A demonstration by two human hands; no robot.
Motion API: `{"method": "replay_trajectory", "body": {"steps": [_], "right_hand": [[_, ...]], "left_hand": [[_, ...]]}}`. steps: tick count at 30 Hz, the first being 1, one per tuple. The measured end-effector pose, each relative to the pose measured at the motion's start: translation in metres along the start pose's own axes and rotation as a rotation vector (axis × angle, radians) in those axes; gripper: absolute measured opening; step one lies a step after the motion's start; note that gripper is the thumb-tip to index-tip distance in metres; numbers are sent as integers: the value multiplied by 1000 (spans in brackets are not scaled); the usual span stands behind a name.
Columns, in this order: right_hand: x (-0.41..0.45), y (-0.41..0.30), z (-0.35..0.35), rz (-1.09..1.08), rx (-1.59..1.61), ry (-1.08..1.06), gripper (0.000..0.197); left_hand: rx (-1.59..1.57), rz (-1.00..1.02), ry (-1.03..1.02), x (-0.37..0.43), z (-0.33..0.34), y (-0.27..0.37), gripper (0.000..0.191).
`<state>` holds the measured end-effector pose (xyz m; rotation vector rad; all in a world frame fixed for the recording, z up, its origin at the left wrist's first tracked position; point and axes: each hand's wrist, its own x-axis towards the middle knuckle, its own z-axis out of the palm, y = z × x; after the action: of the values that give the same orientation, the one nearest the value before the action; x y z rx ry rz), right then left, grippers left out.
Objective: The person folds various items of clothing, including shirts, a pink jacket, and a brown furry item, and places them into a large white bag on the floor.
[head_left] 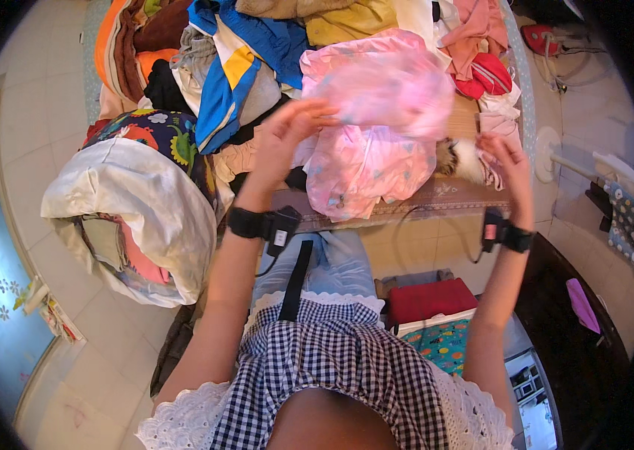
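A pink patterned garment of thin cloth (373,174) lies spread at the near edge of the bed, its upper part blurred by motion. At its left side is my left hand (303,121), fingers spread and slightly bent; whether the fingertips touch the cloth cannot be told. My right hand (502,152) is raised to the right of the garment, fingers apart, above a white and brown furry item (466,160). Beyond lie a blue, white and yellow jacket (235,67), a yellow garment (353,22) and a red garment with pale stripes (485,76).
Left of my left forearm stands a white fabric bag (125,180) with folded cloth inside, against a dark dinosaur-print fabric (182,135). Orange and brown bedding (120,50) lies at the far left. Below the bed's edge are a red box-like item (432,301) and a teal patterned cloth (440,343).
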<state>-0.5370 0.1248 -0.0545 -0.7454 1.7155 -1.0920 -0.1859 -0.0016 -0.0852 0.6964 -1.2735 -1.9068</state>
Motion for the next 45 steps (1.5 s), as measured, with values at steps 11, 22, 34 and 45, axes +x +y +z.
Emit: {"method": "replay_trajectory", "body": {"steps": [11, 22, 34, 45], "right_hand": [[3, 237, 86, 376, 44, 215, 43], [-128, 243, 91, 326, -211, 250, 29], [3, 141, 74, 261, 55, 428, 58], [15, 214, 116, 638, 99, 296, 42]], "left_hand": [[506, -524, 209, -101, -41, -235, 36], [520, -824, 592, -196, -57, -179, 17], [87, -478, 540, -66, -70, -122, 49], [-243, -609, 828, -61, -53, -200, 57]]}}
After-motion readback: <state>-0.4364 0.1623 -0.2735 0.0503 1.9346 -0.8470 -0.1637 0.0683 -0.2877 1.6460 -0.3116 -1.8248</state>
